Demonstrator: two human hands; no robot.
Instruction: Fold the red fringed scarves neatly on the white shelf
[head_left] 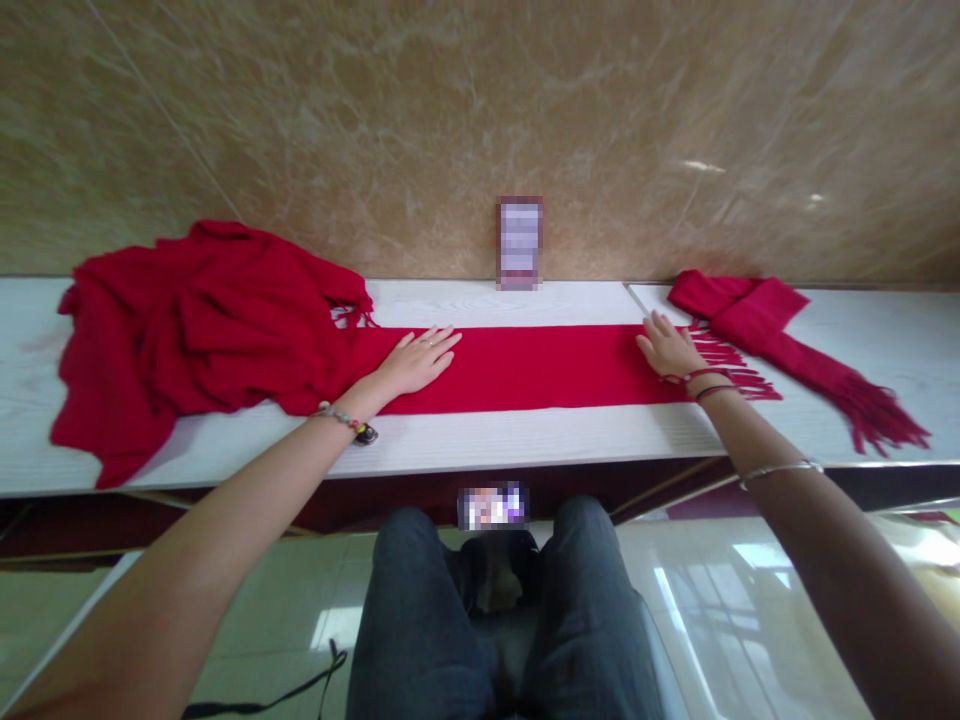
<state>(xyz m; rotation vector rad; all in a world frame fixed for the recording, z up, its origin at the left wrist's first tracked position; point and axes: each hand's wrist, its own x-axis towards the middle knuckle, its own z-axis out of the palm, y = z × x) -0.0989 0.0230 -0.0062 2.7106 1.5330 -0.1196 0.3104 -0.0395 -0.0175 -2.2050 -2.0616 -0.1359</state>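
Note:
A red scarf (547, 367) lies flat in a long strip along the white counter. My left hand (421, 360) rests on its left part, fingers stretched out, palm down. Over the fringed right end, my right hand (670, 350) presses lightly with its fingers extended, and fringe strands show beside the wrist. To the left, a big rumpled heap of red cloth (217, 330) meets the strip; whether they are one piece I cannot tell. Another red scarf (772, 325), folded over itself with fringe at its end, lies to the right of my right hand.
The white counter (540, 440) runs along a brown marbled wall (375, 130). A blurred-out upright rectangle (519, 243) stands at the wall. My knees (409, 540) are below the counter's front edge. A black strap (277, 700) lies at the lower left, above the tiled floor.

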